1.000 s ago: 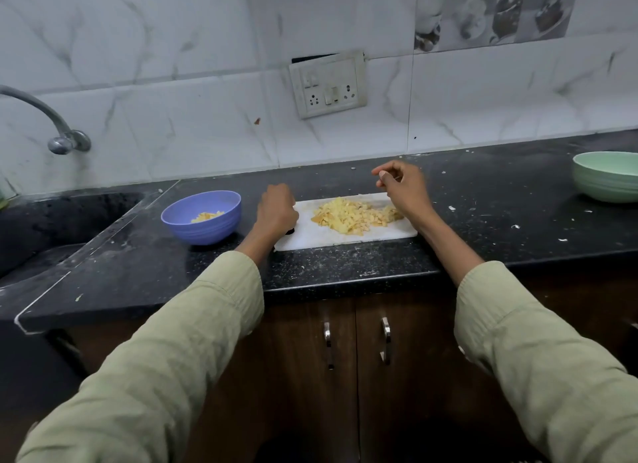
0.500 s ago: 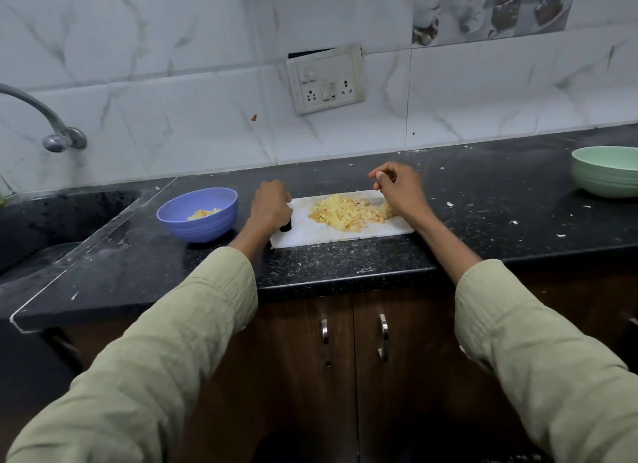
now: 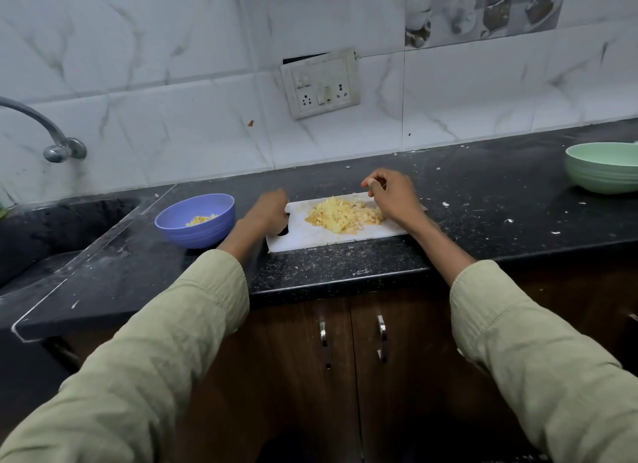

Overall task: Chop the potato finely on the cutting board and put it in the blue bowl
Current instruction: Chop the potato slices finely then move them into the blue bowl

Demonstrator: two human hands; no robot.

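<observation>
A white cutting board point(image 3: 310, 236) lies on the black counter with a pile of finely chopped yellow potato point(image 3: 347, 215) on its middle. My left hand point(image 3: 271, 210) grips the board's left end, by the handle hole. My right hand point(image 3: 393, 195) sits at the right side of the pile with its fingers curled; whether they hold anything is hidden. The blue bowl point(image 3: 198, 233) stands just left of the board, close to my left wrist, with a few potato pieces point(image 3: 202, 219) in it.
A sink point(image 3: 51, 234) with a tap point(image 3: 51, 141) is at the far left. A green bowl point(image 3: 602, 170) stands at the far right of the counter point(image 3: 483, 227). Small white scraps dot the counter. Cabinet doors point(image 3: 352, 359) lie below the front edge.
Both hands stay at the two ends of the board; my left hand has shifted slightly at the board's left end. Board, pile and bowl keep their places.
</observation>
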